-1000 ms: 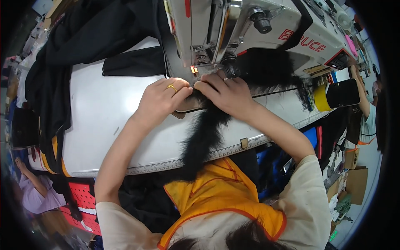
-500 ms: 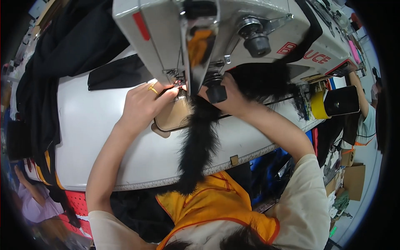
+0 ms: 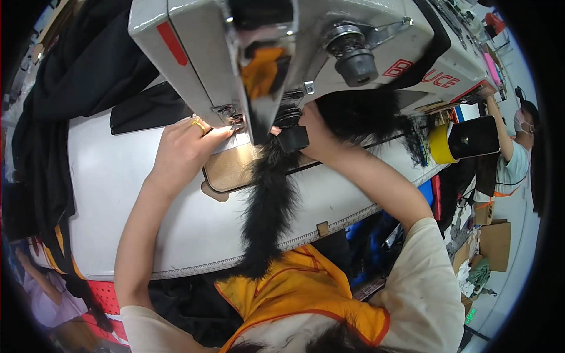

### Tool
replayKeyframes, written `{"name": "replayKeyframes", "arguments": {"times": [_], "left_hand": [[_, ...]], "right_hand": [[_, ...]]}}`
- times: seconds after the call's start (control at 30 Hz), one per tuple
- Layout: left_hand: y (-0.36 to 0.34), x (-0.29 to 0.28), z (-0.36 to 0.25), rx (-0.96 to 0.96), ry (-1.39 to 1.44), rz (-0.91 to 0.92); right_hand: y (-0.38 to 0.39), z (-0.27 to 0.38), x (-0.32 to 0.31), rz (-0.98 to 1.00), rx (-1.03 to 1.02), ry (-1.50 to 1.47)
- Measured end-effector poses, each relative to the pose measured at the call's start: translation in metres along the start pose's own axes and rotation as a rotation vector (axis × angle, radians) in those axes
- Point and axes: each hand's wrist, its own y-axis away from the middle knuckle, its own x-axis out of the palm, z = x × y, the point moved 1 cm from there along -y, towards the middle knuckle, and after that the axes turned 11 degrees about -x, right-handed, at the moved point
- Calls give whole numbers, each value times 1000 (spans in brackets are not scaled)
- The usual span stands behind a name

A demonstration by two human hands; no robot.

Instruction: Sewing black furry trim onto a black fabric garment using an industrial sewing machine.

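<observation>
A grey-white sewing machine (image 3: 200,41) stands over the work with its lamp lit near the presser foot (image 3: 236,120). My left hand (image 3: 182,150), a gold ring on one finger, has its thumb and fingers drawn together beside that foot. What they pinch is too small to make out. My right hand (image 3: 321,138) is behind the dark tension knob (image 3: 293,136), which hides its fingers. A long black fur strip (image 3: 269,206) hangs from between the hands over the table edge. Another black furry piece (image 3: 362,115) lies beyond my right wrist. Under the lamp is a tan bed plate (image 3: 235,167).
Black cloth (image 3: 100,65) is heaped at the left, with a flat black piece (image 3: 144,109) behind my left hand. A ruler tape (image 3: 294,241) follows the white table's (image 3: 112,206) front edge. At right stands a yellow-and-black holder (image 3: 444,144). Other people sit at both sides.
The whole view has shifted, so the machine and my hands appear farther left. Both hands keep nearly the same places by the presser foot. The person at right shows more.
</observation>
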Motion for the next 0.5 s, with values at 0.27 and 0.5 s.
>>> {"name": "replayKeyframes", "arguments": {"times": [0.27,0.5], "left_hand": [[2,2,-6,-2,-6,-12],[6,4,-11,-94,-57,-11]], "right_hand": [[11,-4,17,-121,148,-232],[3,8,7,-35,37,65]]}}
